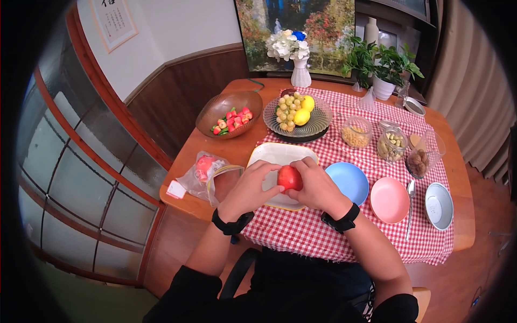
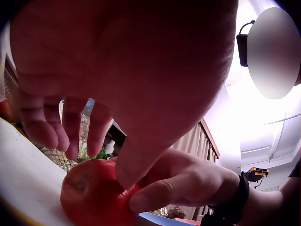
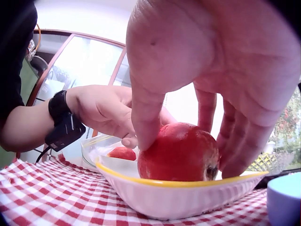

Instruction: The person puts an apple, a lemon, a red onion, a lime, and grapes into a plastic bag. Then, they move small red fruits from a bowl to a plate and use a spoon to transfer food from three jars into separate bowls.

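Observation:
A red apple is over the white dish with a yellow rim, between my two hands. My right hand grips it, thumb on the near side and fingers curled round the far side in the right wrist view. The tip of my left thumb touches the apple's skin. The other fingers of my left hand are spread loosely, their tips close to the apple. In the right wrist view, the apple shows low over the dish's rim.
A plastic bag with red fruit lies left. Behind stand a brown bowl of small red fruits and a glass bowl with grapes and lemons. Right are blue and pink bowls, a spoon, a grey bowl and jars.

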The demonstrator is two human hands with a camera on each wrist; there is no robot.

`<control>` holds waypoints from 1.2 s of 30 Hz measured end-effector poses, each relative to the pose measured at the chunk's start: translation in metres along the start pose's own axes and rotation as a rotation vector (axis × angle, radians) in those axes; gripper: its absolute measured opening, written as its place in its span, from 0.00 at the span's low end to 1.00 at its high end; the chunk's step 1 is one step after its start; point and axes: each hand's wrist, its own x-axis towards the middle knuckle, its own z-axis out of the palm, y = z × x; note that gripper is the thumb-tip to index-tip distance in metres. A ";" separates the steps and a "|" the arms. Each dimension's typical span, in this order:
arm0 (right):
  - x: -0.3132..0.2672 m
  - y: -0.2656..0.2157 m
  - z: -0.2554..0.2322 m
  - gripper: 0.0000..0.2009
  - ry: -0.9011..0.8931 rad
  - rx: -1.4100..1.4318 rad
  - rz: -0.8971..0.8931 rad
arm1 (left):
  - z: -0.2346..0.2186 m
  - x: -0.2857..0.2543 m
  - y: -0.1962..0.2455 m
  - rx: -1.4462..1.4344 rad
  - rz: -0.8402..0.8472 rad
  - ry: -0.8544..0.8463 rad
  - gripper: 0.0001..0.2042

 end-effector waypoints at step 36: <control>-0.001 0.006 -0.003 0.26 0.045 0.015 -0.162 | 0.010 -0.006 0.007 0.156 0.085 0.110 0.30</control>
